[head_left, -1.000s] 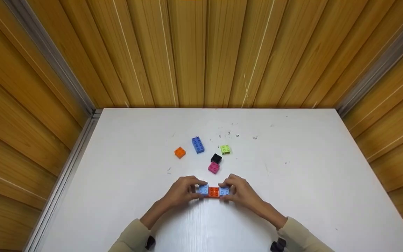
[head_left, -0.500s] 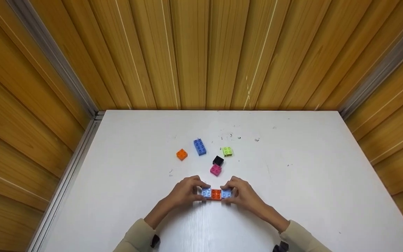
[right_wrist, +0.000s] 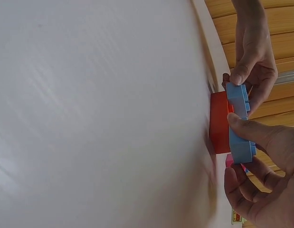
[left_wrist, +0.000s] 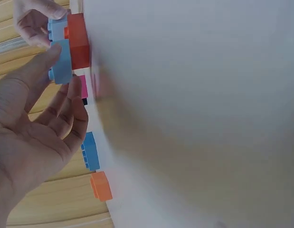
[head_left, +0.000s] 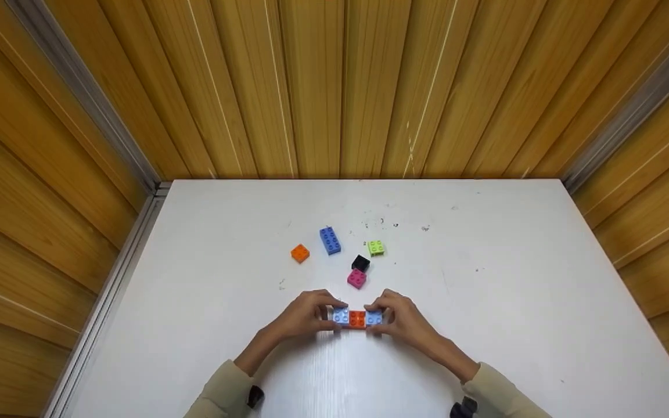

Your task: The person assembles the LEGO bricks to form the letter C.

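Near the front of the white table [head_left: 195, 348], a red brick [head_left: 357, 319] carries two light blue bricks on top, one at each end, with its studs showing between them. My left hand [head_left: 305, 316] pinches the left light blue brick [head_left: 341, 316] between thumb and fingers. Thumb and fingers of my right hand [head_left: 404, 316] pinch the right light blue brick [head_left: 373, 318]. Both light blue bricks stick out past the red one's ends. In the right wrist view the red brick [right_wrist: 219, 123] stands low, at the table surface; whether it touches is hard to tell.
Beyond the hands lie a pink brick [head_left: 356, 278] against a black brick [head_left: 360, 263], a lime green brick [head_left: 376, 248], a long blue brick [head_left: 330, 240] and an orange brick [head_left: 300, 253]. Ridged wood-look walls [head_left: 311, 87] enclose the table's back and sides.
Both hands keep their hold on the two light blue bricks, and the bricks stay in place. The head view shifts slightly; the loose bricks have not moved.
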{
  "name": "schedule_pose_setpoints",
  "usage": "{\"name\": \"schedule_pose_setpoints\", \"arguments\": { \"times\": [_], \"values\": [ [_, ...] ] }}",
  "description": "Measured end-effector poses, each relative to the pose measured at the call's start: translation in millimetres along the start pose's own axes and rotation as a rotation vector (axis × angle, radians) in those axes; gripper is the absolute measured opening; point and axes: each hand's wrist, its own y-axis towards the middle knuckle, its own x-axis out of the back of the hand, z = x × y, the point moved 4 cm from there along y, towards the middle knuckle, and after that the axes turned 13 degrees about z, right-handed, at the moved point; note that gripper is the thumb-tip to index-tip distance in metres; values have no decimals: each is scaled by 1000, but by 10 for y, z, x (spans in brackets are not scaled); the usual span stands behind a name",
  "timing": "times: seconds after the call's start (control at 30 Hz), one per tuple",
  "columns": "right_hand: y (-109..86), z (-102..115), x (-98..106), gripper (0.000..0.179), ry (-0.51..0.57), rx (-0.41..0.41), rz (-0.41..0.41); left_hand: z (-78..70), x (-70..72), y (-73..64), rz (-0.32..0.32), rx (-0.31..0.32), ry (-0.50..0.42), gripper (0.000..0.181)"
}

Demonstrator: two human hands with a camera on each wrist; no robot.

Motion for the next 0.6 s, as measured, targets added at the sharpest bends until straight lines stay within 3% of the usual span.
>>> {"name": "schedule_pose_setpoints", "arguments": {
  "times": [0.13, 0.3, 0.47, 0.6],
  "values": [
    [11, -7, -7, 31, 15, -48, 27, 28, 127, -36, -14, -73, -23, 41],
    [7, 0, -16, 32, 26, -94, 49, 194, 406, -56, -149, -102, -65, 43],
    [4, -3, -17, 32, 32, -95, 46, 432, 715, -57, -333, 1, -127, 42],
    [9, -10, -14, 33, 35, -94, 45, 598, 863, -59, -479, 110, -144, 44]
  ]
}}
